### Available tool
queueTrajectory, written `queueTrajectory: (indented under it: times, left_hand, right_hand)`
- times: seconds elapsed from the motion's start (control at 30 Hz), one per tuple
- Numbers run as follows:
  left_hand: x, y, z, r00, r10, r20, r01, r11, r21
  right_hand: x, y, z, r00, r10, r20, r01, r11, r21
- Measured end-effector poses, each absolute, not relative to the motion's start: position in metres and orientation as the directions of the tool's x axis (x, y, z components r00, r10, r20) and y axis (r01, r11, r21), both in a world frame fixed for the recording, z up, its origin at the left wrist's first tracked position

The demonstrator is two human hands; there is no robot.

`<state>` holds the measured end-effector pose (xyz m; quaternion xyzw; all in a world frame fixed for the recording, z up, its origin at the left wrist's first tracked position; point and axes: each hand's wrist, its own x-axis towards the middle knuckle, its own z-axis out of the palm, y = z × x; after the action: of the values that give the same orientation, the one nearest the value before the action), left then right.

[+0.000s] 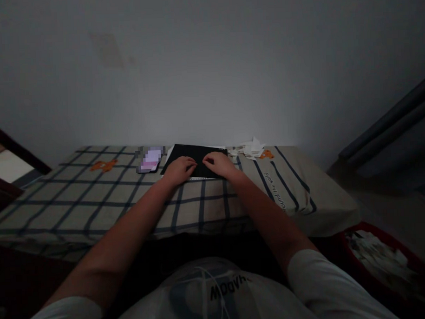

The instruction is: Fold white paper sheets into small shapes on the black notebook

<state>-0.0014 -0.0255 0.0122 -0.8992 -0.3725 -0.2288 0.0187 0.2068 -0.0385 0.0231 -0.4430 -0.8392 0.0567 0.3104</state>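
A flat black cover or sheet (184, 152) lies on the cloth in front of me, with white paper showing past its edges and a row of small holes along the near side. Over its left part is my left hand (180, 170), fingers curled together with the thumb. My right hand (219, 164) rests over the right part, its fingertips pinched and pointing at the left ones, a small gap between the hands. Anything between the fingertips is too small and dark to make out. Left of the black cover lies a phone (151, 160) with a lit, partly blurred screen.
Torn white paper scraps (252, 149) are heaped right of the cover. A checked tablecloth (112, 195) with orange figures covers the table, which meets a grey wall (210, 85). A red bin (370, 227) with paper scraps stands low at the right.
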Motion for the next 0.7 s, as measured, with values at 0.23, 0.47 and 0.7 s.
queueTrajectory:
  times: [0.23, 0.47, 0.7]
  left_hand:
    - [-0.04, -0.041, -0.012, 0.584, 0.719, 0.376, 0.737, -0.664, 0.125]
    - [-0.042, -0.04, -0.015, 0.58, 0.72, 0.38, 0.742, -0.66, 0.119]
    - [-0.042, -0.046, -0.009, 0.568, 0.634, 0.525, 0.714, -0.697, 0.068]
  right_hand:
    - [0.213, -0.038, -0.01, -0.516, 0.759, 0.396, 0.711, 0.638, -0.297]
    - [0.222, -0.035, -0.012, -0.571, 0.766, 0.294, 0.701, 0.642, -0.312]
    - [0.222, -0.042, -0.005, -0.614, 0.721, 0.321, 0.66, 0.692, -0.292]
